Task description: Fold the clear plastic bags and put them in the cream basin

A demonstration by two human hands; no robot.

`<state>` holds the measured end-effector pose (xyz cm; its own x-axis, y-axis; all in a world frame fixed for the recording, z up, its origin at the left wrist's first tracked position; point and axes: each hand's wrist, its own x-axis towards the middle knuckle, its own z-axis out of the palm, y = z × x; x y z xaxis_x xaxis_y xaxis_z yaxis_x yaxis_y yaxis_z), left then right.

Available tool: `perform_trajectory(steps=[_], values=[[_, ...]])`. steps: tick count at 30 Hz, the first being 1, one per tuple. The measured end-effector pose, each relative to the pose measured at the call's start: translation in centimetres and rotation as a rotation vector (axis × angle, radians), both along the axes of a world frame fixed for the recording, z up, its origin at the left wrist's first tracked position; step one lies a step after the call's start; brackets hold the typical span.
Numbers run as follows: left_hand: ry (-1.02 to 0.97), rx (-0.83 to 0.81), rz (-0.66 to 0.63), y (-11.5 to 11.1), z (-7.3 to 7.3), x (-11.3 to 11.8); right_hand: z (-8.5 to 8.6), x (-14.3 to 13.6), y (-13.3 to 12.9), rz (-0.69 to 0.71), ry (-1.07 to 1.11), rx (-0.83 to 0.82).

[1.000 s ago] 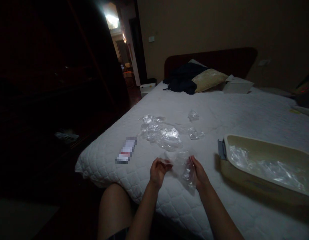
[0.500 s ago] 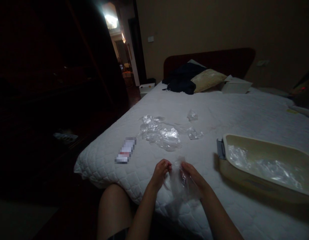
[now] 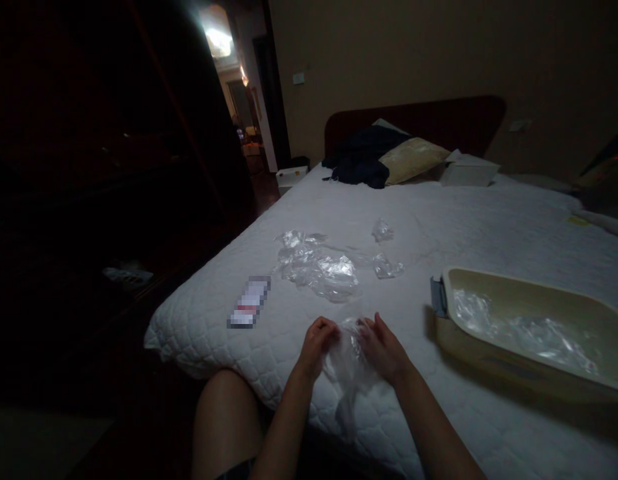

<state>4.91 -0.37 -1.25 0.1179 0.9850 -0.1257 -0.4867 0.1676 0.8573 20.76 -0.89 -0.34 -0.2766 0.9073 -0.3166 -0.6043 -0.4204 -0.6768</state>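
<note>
A clear plastic bag [image 3: 349,373] hangs crumpled between my two hands, over the near edge of the bed. My left hand [image 3: 319,343] pinches its upper left side with curled fingers. On the other side my right hand [image 3: 381,347] grips the bag, the fingers partly blurred and hidden by the film. Just beyond my hands, a spread of crumpled clear plastic bags [image 3: 319,267] lies on the white quilted bed cover [image 3: 229,360]. Two smaller bunched bags, one nearer [image 3: 387,266] and one farther [image 3: 383,231], rest to the right of that spread.
A beige plastic bin [image 3: 519,283] with a grey latch stands at the right, clear plastic inside. A pixelated flat object [image 3: 249,303] lies on the left of the bed. Dark cloth [image 3: 363,157], a pale pillow [image 3: 413,160] and a white box [image 3: 469,173] sit by the headboard.
My right hand has turned and its fingers have shifted along the bag. The bag is bunched more tightly between my hands. The view has moved slightly.
</note>
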Motion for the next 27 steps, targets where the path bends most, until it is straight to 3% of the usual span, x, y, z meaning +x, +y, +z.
perform_trajectory(steps=[5, 11, 17, 27], values=[[-0.130, -0.036, 0.073, 0.3, -0.3, 0.0, 0.9, 0.6, 0.1, -0.126, 0.158, 0.042], [-0.290, -0.060, 0.110, 0.4, -0.6, 0.0, -0.1, 0.2, 0.4, -0.260, 0.136, 0.092], [-0.272, -0.046, 0.101, 0.0, -0.4, -0.1, -1.1, 0.0, 0.6, -0.289, -0.027, 0.082], [-0.087, -0.052, 0.096, 0.1, -0.5, 0.1, -0.1, -0.3, 0.7, -0.257, -0.288, 0.124]])
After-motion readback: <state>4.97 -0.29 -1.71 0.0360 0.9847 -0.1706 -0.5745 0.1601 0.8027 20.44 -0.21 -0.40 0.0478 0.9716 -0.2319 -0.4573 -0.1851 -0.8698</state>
